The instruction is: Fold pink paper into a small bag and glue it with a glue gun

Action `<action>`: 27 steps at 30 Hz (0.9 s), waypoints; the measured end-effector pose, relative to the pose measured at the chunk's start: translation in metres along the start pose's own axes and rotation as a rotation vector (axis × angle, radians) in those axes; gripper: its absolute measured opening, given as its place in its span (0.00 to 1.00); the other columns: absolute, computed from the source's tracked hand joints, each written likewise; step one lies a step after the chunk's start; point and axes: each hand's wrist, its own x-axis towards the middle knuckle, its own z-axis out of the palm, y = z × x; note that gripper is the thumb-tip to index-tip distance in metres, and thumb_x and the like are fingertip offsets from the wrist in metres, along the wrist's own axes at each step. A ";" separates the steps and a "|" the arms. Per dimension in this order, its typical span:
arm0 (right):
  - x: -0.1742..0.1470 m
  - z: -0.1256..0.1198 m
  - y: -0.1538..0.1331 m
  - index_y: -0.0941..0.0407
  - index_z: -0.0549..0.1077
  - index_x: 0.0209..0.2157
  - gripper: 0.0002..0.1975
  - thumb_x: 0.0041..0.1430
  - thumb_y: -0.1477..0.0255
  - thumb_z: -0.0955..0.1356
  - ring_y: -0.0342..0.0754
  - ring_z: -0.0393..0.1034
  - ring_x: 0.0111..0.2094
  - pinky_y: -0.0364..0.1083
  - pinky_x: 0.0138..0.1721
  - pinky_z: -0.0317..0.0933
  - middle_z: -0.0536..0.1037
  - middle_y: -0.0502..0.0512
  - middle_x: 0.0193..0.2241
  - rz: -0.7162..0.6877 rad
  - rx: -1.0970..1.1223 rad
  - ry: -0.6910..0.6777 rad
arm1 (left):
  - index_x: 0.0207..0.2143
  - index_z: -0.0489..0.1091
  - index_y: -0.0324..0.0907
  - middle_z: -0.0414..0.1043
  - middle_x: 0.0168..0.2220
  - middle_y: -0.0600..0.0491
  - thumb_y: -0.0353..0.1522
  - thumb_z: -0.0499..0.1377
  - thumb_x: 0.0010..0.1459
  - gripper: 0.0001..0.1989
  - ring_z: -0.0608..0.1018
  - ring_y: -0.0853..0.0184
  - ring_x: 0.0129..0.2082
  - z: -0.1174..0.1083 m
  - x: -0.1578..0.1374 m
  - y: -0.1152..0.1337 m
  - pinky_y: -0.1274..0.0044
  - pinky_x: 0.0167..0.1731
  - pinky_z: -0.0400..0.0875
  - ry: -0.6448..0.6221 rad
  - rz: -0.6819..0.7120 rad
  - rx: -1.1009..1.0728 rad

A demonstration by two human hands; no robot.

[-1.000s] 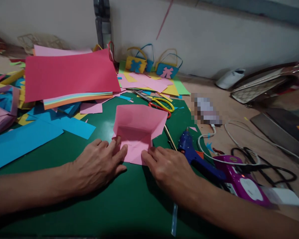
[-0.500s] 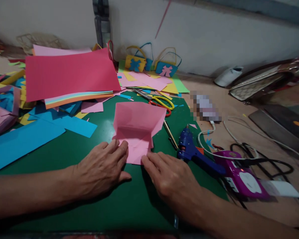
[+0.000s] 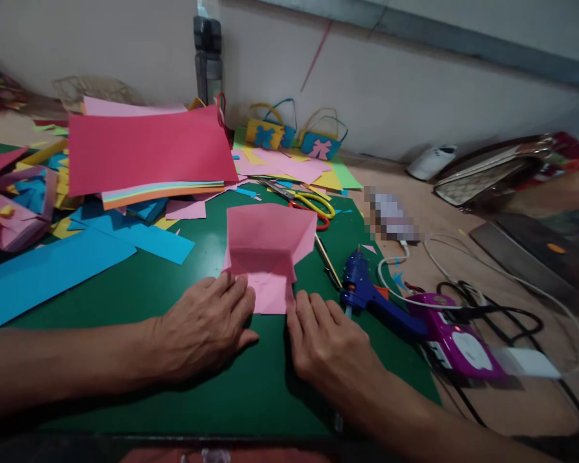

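Observation:
A folded piece of pink paper (image 3: 270, 263) lies on the green board (image 3: 231, 379), its far part standing up like a flap. My left hand (image 3: 210, 321) rests over its near left edge, fingers laid on the paper and thumb apart. At the near right corner, the fingers of my right hand (image 3: 330, 334) are pressed together against the paper's edge; their tips are partly hidden. A blue glue gun (image 3: 367, 289) lies to the right of my right hand. Beyond the paper are scissors with yellow and red handles (image 3: 313, 206).
Red sheets (image 3: 149, 151) top a paper stack at the back left, near blue strips (image 3: 58, 270). Small paper bags (image 3: 265, 134) stand by the wall. On the right are a purple power strip (image 3: 456, 341), cables, a blurred-out device (image 3: 393, 215) and a bag (image 3: 492, 170).
My right hand has slid slightly right along the paper's near edge. The left hand still presses the left side. The whole view has shifted a little.

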 end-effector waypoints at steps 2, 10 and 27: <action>-0.001 0.001 0.003 0.70 0.73 0.36 0.16 0.52 0.85 0.57 0.52 0.69 0.29 0.48 0.26 0.58 0.76 0.69 0.29 -0.004 -0.019 0.016 | 0.44 0.63 0.32 0.67 0.43 0.41 0.42 0.47 0.61 0.21 0.69 0.56 0.38 0.001 0.001 -0.001 0.69 0.32 0.66 0.005 0.003 -0.003; 0.002 -0.001 0.013 0.64 0.71 0.31 0.13 0.55 0.84 0.57 0.47 0.65 0.25 0.45 0.25 0.54 0.72 0.59 0.23 0.005 0.051 0.081 | 0.42 0.64 0.34 0.68 0.39 0.42 0.38 0.47 0.62 0.16 0.69 0.59 0.34 0.005 0.004 -0.001 0.70 0.28 0.64 0.043 0.009 0.040; 0.004 0.023 0.029 0.65 0.67 0.47 0.15 0.58 0.81 0.59 0.47 0.70 0.31 0.45 0.27 0.60 0.75 0.64 0.40 -0.071 0.216 0.064 | 0.35 0.65 0.36 0.71 0.35 0.44 0.23 0.48 0.56 0.07 0.70 0.62 0.29 -0.003 0.005 -0.003 0.72 0.26 0.65 0.028 0.101 0.083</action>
